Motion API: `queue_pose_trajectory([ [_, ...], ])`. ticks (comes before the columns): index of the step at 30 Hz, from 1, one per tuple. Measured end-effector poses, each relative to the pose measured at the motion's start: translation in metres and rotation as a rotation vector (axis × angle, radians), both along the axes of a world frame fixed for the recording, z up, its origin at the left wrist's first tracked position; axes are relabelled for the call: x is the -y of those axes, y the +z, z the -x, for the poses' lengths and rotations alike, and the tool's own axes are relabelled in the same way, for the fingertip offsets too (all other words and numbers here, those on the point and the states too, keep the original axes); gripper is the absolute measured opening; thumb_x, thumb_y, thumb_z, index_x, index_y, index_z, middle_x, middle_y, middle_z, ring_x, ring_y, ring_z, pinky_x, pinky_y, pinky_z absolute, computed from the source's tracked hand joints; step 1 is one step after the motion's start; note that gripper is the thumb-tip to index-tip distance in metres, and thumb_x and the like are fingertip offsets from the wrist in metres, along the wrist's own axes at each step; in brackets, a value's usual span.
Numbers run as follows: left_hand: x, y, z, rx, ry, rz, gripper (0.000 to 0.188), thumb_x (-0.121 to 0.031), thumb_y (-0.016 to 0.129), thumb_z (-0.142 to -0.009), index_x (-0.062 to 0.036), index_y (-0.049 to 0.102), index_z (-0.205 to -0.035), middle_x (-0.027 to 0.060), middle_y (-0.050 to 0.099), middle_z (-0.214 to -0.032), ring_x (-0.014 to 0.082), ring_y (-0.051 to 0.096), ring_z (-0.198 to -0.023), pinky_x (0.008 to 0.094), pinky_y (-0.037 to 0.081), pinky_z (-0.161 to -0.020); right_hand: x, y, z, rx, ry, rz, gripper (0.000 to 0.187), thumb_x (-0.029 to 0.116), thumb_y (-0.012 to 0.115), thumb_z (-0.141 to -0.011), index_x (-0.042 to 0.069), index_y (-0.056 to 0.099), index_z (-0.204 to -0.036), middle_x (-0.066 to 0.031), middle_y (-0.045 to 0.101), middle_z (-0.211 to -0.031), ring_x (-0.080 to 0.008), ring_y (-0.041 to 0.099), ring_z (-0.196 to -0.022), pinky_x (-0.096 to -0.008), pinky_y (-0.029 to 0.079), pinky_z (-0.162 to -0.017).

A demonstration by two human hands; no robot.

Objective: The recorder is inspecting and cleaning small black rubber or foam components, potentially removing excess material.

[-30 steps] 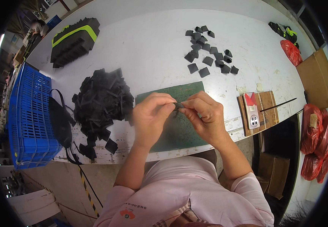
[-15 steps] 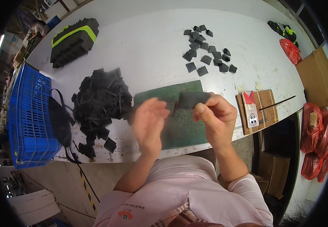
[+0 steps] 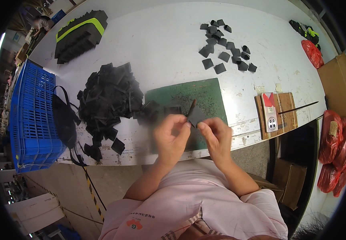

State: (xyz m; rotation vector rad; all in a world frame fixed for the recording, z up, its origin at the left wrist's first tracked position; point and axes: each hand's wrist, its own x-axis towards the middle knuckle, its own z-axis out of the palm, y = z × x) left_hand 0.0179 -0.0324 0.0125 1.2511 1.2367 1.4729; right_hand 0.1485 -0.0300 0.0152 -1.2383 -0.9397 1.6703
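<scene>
In front of me, over a dark green mat [image 3: 173,91], both hands pinch a small black piece of sheet material [image 3: 197,116]. My left hand [image 3: 172,140] closes thumb and forefinger on its left edge. The right-hand corner sits in the closed fingertips of my right hand [image 3: 217,140]. A narrow strip with a brownish tip [image 3: 193,103] rises beside the piece; whether it is held or fixed, I cannot tell. Another dark flat piece [image 3: 173,109] lies on the mat. To the left, a big heap of flat black pieces [image 3: 107,96] reaches the mat's edge.
Several folded black pieces [image 3: 225,56] are scattered farther back. A black stack with a yellow-green band [image 3: 81,36] stands far left, above a blue crate [image 3: 37,116]. At right are a phone [image 3: 269,116] on a wooden board [image 3: 287,105], red bags [image 3: 333,148] and a cardboard box [image 3: 337,82].
My left hand has come in from the left and taken hold of the black piece. My right hand has brought the piece lower and nearer, turning it. The whole view has shifted slightly.
</scene>
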Motion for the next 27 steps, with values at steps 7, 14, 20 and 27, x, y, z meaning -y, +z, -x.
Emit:
queue_pose_trajectory([
  [7, 0.006, -0.005, 0.008, -0.321, -0.078, -0.028, 0.01, 0.002, 0.061, -0.068, -0.0012, 0.055, -0.075, 0.0083, 0.058, -0.066, 0.0149, 0.058, -0.057, 0.0259, 0.045, -0.051, -0.003, -0.009, 0.002, 0.444, -0.069, -0.886, 0.022, -0.002, 0.069, -0.062, 0.0, 0.057, -0.081, -0.0082, 0.055, -0.072, -0.0184, 0.052, -0.056, -0.0282, 0.043, -0.046],
  [14, 0.017, -0.017, -0.007, -0.597, 0.118, -0.234, 0.01, 0.004, 0.06, -0.068, -0.0021, 0.054, -0.071, 0.0061, 0.056, -0.059, 0.0138, 0.055, -0.048, 0.0232, 0.044, -0.047, -0.013, -0.021, -0.005, 0.997, -0.09, -1.38, 0.026, -0.009, 0.061, -0.055, -0.002, 0.054, -0.078, -0.0107, 0.051, -0.068, -0.0235, 0.05, -0.056, -0.0303, 0.042, -0.045],
  [20, -0.002, -0.061, 0.026, -0.657, 0.177, 0.005, 0.021, -0.005, 0.06, -0.071, -0.001, 0.053, -0.09, 0.0163, 0.052, -0.085, 0.0306, 0.054, -0.079, 0.0364, 0.044, -0.066, -0.079, 0.017, -0.043, 0.769, -0.419, -0.708, 0.014, 0.008, 0.055, -0.081, -0.004, 0.059, -0.086, -0.0082, 0.056, -0.063, -0.01, 0.051, -0.053, -0.0222, 0.041, -0.05],
  [27, -0.027, -0.081, 0.019, -1.162, -0.026, 0.055, 0.023, -0.012, 0.062, -0.07, -0.0007, 0.054, -0.088, 0.0116, 0.05, -0.09, 0.0289, 0.047, -0.086, 0.0347, 0.04, -0.074, -0.03, -0.021, -0.03, 0.503, -0.051, -0.306, 0.024, 0.019, 0.055, -0.085, -0.005, 0.06, -0.087, -0.0054, 0.056, -0.063, -0.0079, 0.049, -0.058, -0.0229, 0.04, -0.052],
])
